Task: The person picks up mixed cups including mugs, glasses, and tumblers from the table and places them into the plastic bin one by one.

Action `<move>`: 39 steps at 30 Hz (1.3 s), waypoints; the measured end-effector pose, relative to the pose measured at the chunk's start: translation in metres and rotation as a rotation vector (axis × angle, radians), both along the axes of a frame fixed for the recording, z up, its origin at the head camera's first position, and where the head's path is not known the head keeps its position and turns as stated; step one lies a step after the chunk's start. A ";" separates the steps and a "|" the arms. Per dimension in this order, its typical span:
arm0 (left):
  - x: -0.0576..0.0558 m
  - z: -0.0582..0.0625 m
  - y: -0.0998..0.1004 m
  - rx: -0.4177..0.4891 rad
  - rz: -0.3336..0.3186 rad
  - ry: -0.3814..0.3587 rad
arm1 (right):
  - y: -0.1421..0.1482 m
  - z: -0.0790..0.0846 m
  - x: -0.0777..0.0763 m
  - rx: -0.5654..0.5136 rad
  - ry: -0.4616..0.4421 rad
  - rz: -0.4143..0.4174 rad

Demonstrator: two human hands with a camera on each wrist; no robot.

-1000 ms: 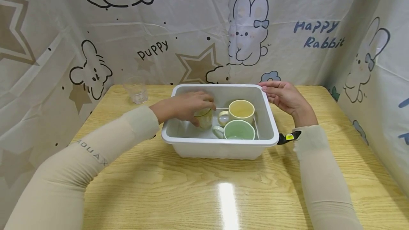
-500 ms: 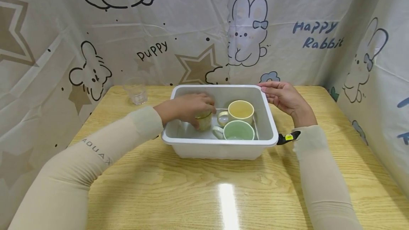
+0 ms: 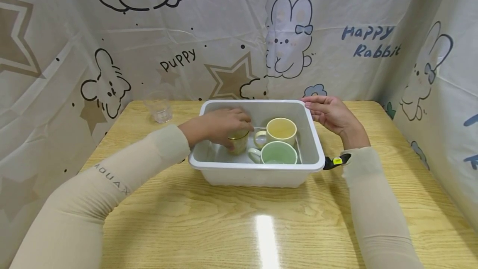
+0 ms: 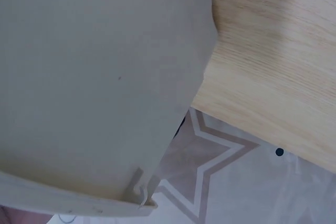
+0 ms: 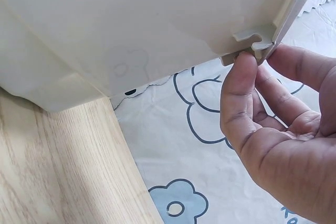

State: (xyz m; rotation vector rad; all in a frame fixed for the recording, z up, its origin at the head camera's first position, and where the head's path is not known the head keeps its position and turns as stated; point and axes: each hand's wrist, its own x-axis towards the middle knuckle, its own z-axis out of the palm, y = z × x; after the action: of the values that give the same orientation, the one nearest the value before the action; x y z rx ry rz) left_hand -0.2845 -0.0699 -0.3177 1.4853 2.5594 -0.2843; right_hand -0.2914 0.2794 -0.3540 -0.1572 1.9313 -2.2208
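A white plastic bin [image 3: 257, 176] stands in the middle of the table. Inside its left half, my left hand [image 3: 220, 125] grips a yellowish glass cup [image 3: 240, 142], thumb on the near side and fingers over the far side. The hand hides much of the cup. To the right of the cup are a yellow mug [image 3: 281, 130] and, nearer me, a green mug [image 3: 279, 152], both upright with handles to the left. My right hand [image 3: 332, 113] pinches the bin's far right corner; in the right wrist view the thumb [image 5: 242, 74] presses under the rim.
A clear glass [image 3: 162, 113] stands at the table's back left. The wooden table [image 3: 194, 223] meets a printed cloth backdrop [image 3: 224, 24] behind and at both sides. The bin's outer wall [image 4: 100, 82] fills much of the left wrist view.
My left hand has shifted slightly to the right within the bin, its fingers still about the glass cup. The right hand keeps its place at the bin's corner.
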 end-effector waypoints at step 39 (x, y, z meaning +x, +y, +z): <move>-0.032 0.048 -0.132 0.286 0.313 0.124 | -0.001 0.002 0.001 -0.028 -0.001 0.009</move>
State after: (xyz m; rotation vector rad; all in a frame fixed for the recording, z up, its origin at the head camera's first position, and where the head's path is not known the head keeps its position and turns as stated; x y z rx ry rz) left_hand -0.3164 -0.2017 -0.2700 1.1465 2.9812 0.0361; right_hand -0.2899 0.2781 -0.3523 -0.1685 1.8964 -2.2424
